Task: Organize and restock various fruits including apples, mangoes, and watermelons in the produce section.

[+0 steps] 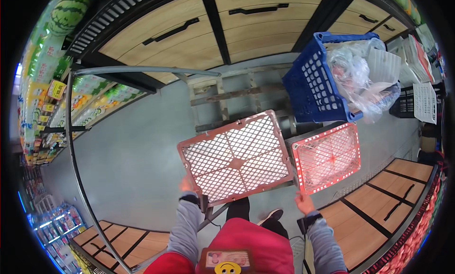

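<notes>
A reddish-brown plastic crate [235, 163] shows its mesh face towards me, with something white behind the mesh. My left hand [185, 184], blurred, is at its lower left edge and partly hidden; its hold is unclear. Just right of that crate is a smaller red plastic crate [328, 158], pale material showing through its mesh. My right hand [305, 203] has its fingertips at this crate's near left corner, with the fingers bent. Whether they touch or grip the rim is unclear. Beneath and beyond both crates lies a slatted trolley platform [222, 96].
A blue plastic basket [312, 85] full of clear plastic bags [359, 71] stands beyond the red crate. The trolley's tall metal handle [71, 131] rises at left. Wooden display cabinets [263, 28] line the far side, with more cabinets [384, 192] at near right. Watermelons [69, 12] sit far left.
</notes>
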`<action>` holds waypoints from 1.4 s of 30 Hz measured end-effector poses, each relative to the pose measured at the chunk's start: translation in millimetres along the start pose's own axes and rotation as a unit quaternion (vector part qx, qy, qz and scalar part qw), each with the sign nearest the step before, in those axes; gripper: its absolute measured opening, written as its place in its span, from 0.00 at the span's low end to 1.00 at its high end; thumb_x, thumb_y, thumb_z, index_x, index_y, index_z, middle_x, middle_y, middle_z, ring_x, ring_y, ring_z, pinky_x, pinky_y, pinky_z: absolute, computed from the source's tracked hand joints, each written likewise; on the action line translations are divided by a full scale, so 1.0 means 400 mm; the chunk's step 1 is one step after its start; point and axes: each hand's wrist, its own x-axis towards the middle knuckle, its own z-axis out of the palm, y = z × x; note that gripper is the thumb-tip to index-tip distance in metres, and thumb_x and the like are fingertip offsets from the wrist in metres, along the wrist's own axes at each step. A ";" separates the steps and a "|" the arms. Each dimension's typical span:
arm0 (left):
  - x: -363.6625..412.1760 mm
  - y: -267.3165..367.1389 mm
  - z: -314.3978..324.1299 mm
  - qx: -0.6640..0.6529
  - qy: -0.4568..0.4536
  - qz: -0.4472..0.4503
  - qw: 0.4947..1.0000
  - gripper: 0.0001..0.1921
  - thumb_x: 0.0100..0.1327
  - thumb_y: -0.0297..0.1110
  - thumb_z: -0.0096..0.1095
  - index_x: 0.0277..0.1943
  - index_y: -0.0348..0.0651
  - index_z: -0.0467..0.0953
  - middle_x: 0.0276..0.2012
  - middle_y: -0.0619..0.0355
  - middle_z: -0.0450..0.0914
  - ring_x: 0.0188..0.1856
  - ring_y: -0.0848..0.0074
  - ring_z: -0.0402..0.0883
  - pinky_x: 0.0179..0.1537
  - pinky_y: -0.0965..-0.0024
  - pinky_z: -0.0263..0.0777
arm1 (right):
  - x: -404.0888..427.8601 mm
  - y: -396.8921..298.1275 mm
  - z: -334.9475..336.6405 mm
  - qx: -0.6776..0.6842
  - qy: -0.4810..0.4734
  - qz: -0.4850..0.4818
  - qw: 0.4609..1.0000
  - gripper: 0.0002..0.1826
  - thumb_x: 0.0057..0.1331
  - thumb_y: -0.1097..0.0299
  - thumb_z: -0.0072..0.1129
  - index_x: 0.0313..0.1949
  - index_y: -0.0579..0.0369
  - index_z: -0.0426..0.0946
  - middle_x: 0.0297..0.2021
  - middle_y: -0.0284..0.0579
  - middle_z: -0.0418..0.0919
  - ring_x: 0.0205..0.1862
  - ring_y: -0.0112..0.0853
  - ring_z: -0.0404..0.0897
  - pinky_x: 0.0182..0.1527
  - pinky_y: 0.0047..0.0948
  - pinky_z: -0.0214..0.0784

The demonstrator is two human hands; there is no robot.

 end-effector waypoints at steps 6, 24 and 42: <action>0.173 0.121 -0.060 0.349 0.122 0.223 0.902 0.39 0.48 0.50 0.55 0.51 0.19 0.56 0.49 0.36 0.64 0.51 0.57 0.65 0.48 0.67 0.59 | 0.328 -0.174 0.050 -0.043 0.155 -0.095 0.982 0.21 0.54 0.59 0.48 0.43 0.61 0.66 0.35 0.57 0.70 0.39 0.47 0.70 0.41 0.39 0.62; 0.206 0.026 -0.002 0.350 -0.031 0.355 0.867 0.24 0.56 0.50 0.50 0.20 0.32 0.69 0.17 0.58 0.70 0.22 0.81 0.63 0.24 0.71 0.60 | 0.577 -0.223 0.095 -0.006 0.023 -0.078 0.997 0.24 0.59 0.46 0.34 0.34 0.56 0.69 0.29 0.54 0.74 0.37 0.46 0.72 0.39 0.35 0.62; -0.403 0.288 0.057 0.468 -0.267 0.417 0.732 0.20 0.50 0.42 0.59 0.15 0.34 0.65 0.11 0.63 0.63 0.17 0.84 0.59 0.16 0.73 0.53 | -0.343 -0.130 -0.187 0.179 0.249 0.093 0.947 0.22 0.61 0.52 0.38 0.34 0.62 0.71 0.24 0.52 0.74 0.29 0.36 0.74 0.33 0.30 0.64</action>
